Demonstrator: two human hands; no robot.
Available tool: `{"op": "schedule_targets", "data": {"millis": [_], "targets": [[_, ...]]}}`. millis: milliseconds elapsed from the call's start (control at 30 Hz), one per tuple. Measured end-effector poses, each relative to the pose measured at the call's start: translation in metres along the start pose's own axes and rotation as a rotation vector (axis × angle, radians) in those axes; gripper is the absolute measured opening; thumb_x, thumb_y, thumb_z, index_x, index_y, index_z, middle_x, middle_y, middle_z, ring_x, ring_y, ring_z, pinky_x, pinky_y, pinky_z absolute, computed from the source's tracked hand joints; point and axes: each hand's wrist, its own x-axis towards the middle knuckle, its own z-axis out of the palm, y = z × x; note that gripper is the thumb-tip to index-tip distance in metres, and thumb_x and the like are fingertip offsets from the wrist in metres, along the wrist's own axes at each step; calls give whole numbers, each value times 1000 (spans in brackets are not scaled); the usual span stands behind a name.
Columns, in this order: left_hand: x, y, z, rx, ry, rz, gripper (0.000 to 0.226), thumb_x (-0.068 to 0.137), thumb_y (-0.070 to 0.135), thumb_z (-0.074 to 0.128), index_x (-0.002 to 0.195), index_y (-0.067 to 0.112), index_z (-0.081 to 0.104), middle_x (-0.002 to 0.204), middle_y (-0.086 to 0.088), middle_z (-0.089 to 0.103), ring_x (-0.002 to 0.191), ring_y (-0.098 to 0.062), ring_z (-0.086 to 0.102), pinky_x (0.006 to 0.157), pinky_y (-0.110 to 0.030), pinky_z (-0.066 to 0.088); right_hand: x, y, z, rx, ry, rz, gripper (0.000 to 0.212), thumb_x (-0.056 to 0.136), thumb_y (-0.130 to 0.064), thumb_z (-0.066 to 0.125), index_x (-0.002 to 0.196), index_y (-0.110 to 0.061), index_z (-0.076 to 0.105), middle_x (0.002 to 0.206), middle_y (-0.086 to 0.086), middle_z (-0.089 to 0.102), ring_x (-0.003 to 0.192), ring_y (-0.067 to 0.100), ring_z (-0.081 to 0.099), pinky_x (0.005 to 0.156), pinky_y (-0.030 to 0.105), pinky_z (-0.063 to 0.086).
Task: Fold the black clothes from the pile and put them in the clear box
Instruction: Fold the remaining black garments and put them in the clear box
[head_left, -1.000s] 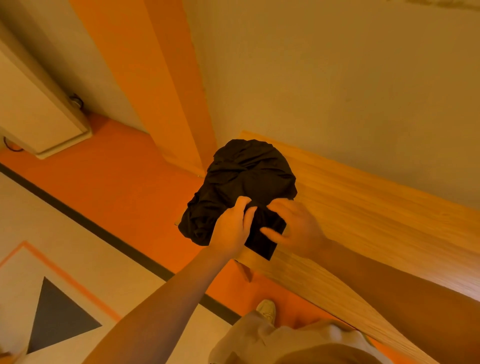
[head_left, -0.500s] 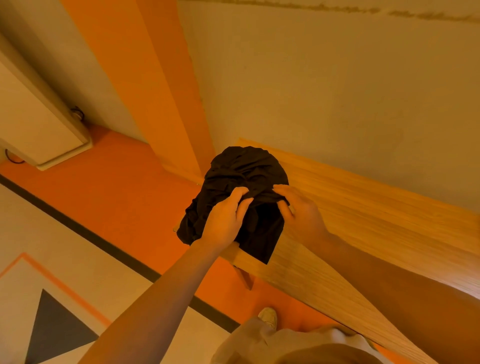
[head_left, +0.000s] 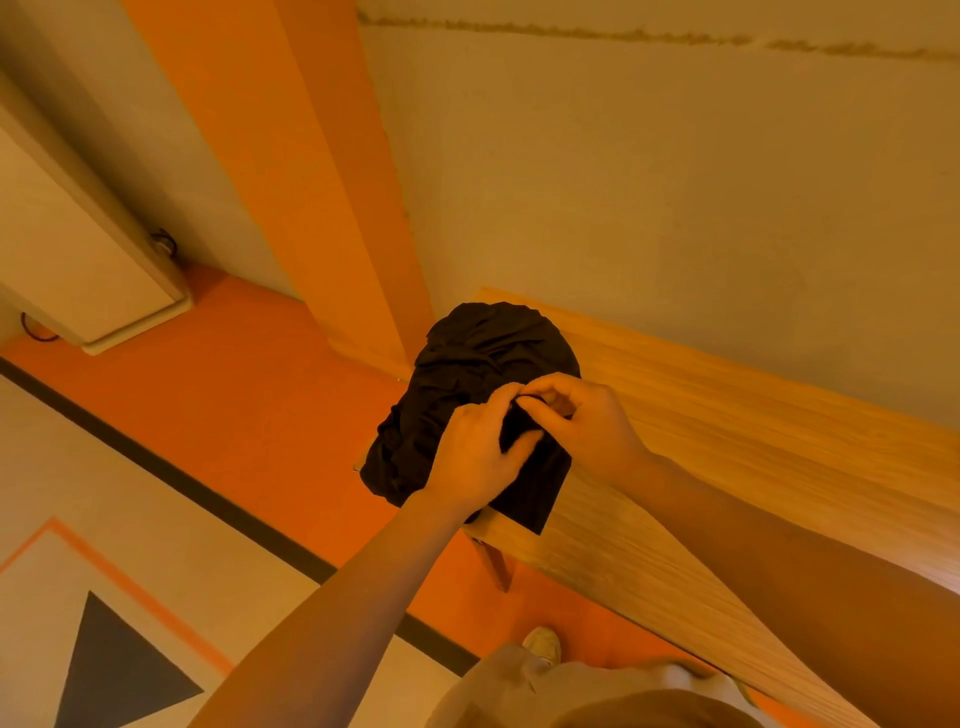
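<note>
**Both hands on the black pile at the tabletop's end**

No box shows in this view. The pile of black clothes (head_left: 467, 384) sits bunched on the left end of the wooden tabletop (head_left: 727, 441), one flat corner hanging over the near edge. Behind it stand a cream wall and an orange pillar (head_left: 291, 156); the orange floor (head_left: 234, 405) carries a dark stripe, with a white cabinet (head_left: 78, 260) at far left. The left hand (head_left: 478, 457) and the right hand (head_left: 587, 421) meet on the pile's near side, each grip clenched on a fold of black cloth, knuckles almost touching.
</note>
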Motion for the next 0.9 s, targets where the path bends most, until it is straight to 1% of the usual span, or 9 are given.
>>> {"op": "schedule_targets", "data": {"millis": [100,200,267,433,567,633,700,800,900], "targets": [[-2,1,2,-139,136,-87,23,96,22,57,117,15,61,98,0,68,85,-13,64,71,-35,52,-1,1,-5,39,-22,45,23,84,-29,70,107,-26,64,92,-9,66,87,3,63,75,15,51],[-3,1,-2,-233,104,-91,18,98,23,54,109,17,67,90,1,68,75,-15,64,67,-40,50,-5,1,-11,32,-104,38,32,77,-35,74,107,-31,63,100,-20,61,94,-3,59,79,14,50],[-3,1,-4,-255,90,-95,19,98,25,51,105,20,68,86,-1,68,72,-20,64,64,-44,49,-7,2,-13,29,-119,-3,30,79,-28,75,107,-31,65,102,-18,62,94,0,60,82,17,51],[-6,6,-11,-310,89,-97,14,96,21,57,96,17,70,86,3,68,79,-8,63,69,-29,51,-7,1,-11,61,-36,-20,20,90,-13,63,105,-25,67,95,-17,62,91,0,61,81,12,48],[-5,8,-14,-318,97,-95,13,93,21,62,97,14,71,89,4,68,81,-5,62,73,-25,52,-8,-1,-12,10,-14,-16,18,93,-14,59,108,-20,66,92,-24,57,88,-10,58,77,6,44],[-4,8,-16,-325,90,-91,13,92,20,63,100,14,70,92,3,68,84,-5,62,75,-26,52,-10,-5,-16,40,-27,-44,20,91,-12,61,104,-28,64,94,-23,58,90,-11,58,77,7,45],[-4,10,-16,-322,81,-68,12,92,18,63,100,13,70,92,-1,67,83,-9,62,74,-30,52,-10,-8,-20,64,-56,-83,26,88,-11,66,98,-34,64,95,-18,61,92,-5,60,79,10,48],[-3,11,-16,-248,110,-45,12,91,21,64,100,15,70,92,1,67,84,-9,61,75,-30,52,-9,-9,-26,40,-48,-135,20,87,-9,67,98,-26,68,96,-10,65,92,-1,61,79,11,47],[-4,3,-9,-30,136,-89,14,92,26,62,103,19,68,93,6,65,86,-10,59,75,-29,52,-9,-14,-35,92,31,-80,22,90,-11,62,97,-31,66,96,-16,66,94,-7,61,79,8,45]]}}
